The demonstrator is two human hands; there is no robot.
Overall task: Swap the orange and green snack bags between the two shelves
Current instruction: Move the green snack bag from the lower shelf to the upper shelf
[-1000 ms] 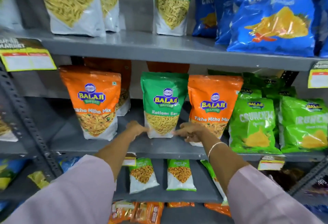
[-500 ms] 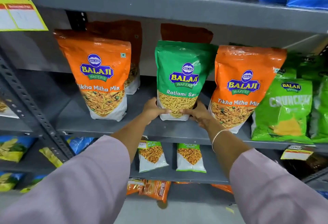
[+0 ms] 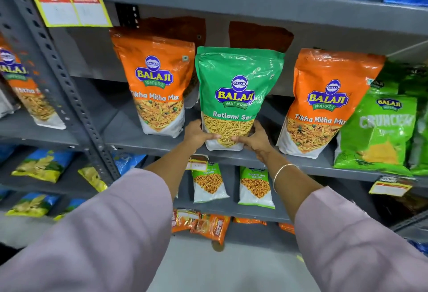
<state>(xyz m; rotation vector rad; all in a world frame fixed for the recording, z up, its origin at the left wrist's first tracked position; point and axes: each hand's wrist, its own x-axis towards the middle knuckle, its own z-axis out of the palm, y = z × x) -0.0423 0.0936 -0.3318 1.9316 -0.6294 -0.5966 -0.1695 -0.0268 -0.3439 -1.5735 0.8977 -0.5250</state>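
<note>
A green Ratlami Sev bag point(image 3: 236, 88) stands upright at the front of the middle shelf point(image 3: 143, 143), between two orange Tikha Mitha Mix bags, one on its left point(image 3: 157, 83) and one on its right point(image 3: 324, 97). My left hand point(image 3: 196, 135) grips the green bag's lower left corner. My right hand point(image 3: 254, 139) grips its lower right corner. Two more orange bags stand in shadow behind them. The upper shelf point(image 3: 231, 2) shows only the white bottoms of the bags on it.
Light green Crunchex bags point(image 3: 379, 134) crowd the middle shelf's right end. A perforated grey upright point(image 3: 60, 76) rises at left, with a yellow price tag point(image 3: 69, 9) beside it. Small green and orange packets sit on the lower shelves. Blue bags fill the top right.
Both hands went from touching the green bag's base to gripping its lower corners. The bag now sits closer to the left orange bag. The view has dropped and drawn closer.
</note>
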